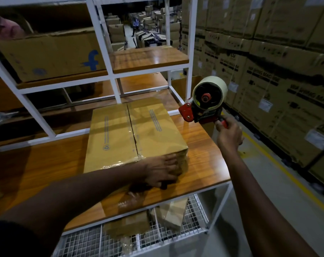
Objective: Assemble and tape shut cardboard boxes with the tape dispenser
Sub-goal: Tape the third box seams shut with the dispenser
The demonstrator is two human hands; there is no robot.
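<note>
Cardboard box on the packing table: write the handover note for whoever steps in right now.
Left hand: pressed flat on the near right corner of the cardboard box, holding it down.
Right hand: gripping the tape dispenser, lifted clear to the right of the box.
Box sits on the wooden table, flaps closed.
Done: clear tape runs along the centre seam and over the near edge.
Left: cannot tell whether other edges need tape; check, then move it on.

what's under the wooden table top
Under the table top sits a wire mesh shelf holding flattened cardboard pieces. The top and left arm cover the rest.
</note>
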